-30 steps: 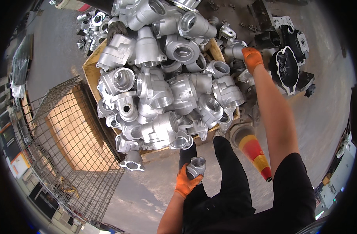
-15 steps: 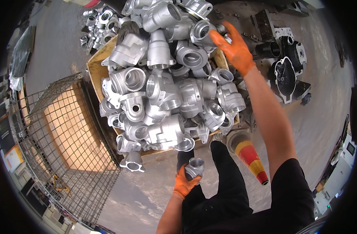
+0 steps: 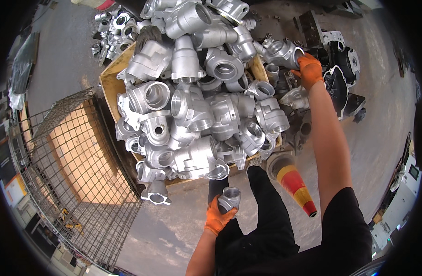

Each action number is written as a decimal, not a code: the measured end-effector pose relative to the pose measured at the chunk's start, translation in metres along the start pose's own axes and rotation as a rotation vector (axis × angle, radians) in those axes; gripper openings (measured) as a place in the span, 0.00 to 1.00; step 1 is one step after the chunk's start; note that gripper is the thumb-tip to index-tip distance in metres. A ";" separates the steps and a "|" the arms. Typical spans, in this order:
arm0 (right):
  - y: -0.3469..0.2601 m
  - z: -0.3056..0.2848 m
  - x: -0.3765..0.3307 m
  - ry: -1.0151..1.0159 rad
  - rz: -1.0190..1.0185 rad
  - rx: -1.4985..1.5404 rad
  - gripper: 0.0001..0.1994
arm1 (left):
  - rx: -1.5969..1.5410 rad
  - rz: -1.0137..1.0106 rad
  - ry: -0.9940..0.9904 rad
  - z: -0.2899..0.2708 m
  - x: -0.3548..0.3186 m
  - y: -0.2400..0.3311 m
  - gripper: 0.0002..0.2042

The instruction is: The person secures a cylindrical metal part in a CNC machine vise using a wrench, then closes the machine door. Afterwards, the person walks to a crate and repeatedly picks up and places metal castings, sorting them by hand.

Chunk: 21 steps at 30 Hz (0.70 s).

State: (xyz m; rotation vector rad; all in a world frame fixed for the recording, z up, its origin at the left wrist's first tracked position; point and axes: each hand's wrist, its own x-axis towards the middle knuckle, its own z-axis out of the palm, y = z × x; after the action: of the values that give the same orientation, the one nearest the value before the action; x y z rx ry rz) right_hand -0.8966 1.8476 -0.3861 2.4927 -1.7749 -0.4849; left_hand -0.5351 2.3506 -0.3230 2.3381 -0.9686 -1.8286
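My left hand [image 3: 218, 216], in an orange glove, grips a small silver elbow-shaped pipe casting [image 3: 230, 198] in front of my legs. Its round opening faces up. My right hand [image 3: 311, 70], gloved the same way, is stretched out to the far right, beyond the crate's edge. Its fingers are closed on the rim of a larger silver metal casting [image 3: 281, 51], whose other end points left toward the heap. A wooden crate [image 3: 110, 83] is piled above its rim with silver castings [image 3: 192, 108] of many shapes, with round openings and flanges.
Left of the crate stands a wire mesh cage [image 3: 82, 152] with a wooden panel. A red and yellow cone [image 3: 296, 186] leans at the crate's near right. Dark metal parts [image 3: 337, 92] lie on the floor at right; more small castings [image 3: 116, 30] are heaped at far left.
My right hand has moved right and slightly nearer, from the crate's far right corner, taking a casting off the heap with it. My left hand and its elbow casting have stayed put.
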 end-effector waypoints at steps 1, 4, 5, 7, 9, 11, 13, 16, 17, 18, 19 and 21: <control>0.000 0.010 -0.001 -0.076 0.049 -0.021 0.17 | -0.016 0.000 -0.003 -0.001 0.001 0.001 0.51; 0.000 0.040 0.003 -0.262 0.125 -0.064 0.14 | -0.025 -0.008 -0.009 -0.003 0.001 0.002 0.51; 0.003 0.053 0.007 -0.299 0.107 -0.066 0.14 | -0.022 -0.008 -0.012 -0.002 0.002 0.003 0.51; 0.013 0.103 0.012 -0.253 0.421 0.346 0.18 | -0.008 0.013 -0.034 -0.001 0.008 0.006 0.52; 0.006 0.131 0.017 -0.061 0.749 0.827 0.24 | 0.013 0.029 -0.040 0.002 0.010 0.003 0.52; -0.026 0.116 0.024 -0.153 0.742 0.891 0.27 | 0.031 0.027 -0.017 0.001 0.009 0.000 0.52; -0.067 0.060 0.028 -0.264 0.647 0.889 0.29 | 0.023 0.007 0.010 -0.002 0.001 -0.004 0.51; -0.063 0.062 0.034 -0.254 0.658 0.856 0.30 | -0.025 0.024 -0.011 0.000 0.010 0.006 0.51; -0.060 0.061 0.033 -0.192 0.670 0.858 0.31 | -0.039 0.018 -0.022 0.000 0.012 0.009 0.51; -0.069 0.043 0.038 -0.131 0.638 0.887 0.31 | -0.055 0.002 -0.019 -0.002 0.011 0.010 0.51; -0.077 0.017 0.045 -0.068 0.607 0.914 0.31 | -0.043 -0.007 -0.007 -0.003 0.011 0.010 0.51; -0.082 0.003 0.058 0.130 0.551 1.041 0.32 | -0.016 -0.005 -0.006 -0.001 0.011 0.012 0.51</control>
State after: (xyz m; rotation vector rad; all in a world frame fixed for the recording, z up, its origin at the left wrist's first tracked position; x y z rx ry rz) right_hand -0.8053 1.8225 -0.4200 2.1208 -2.9880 0.8119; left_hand -0.5383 2.3352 -0.3279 2.3297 -0.9454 -1.8391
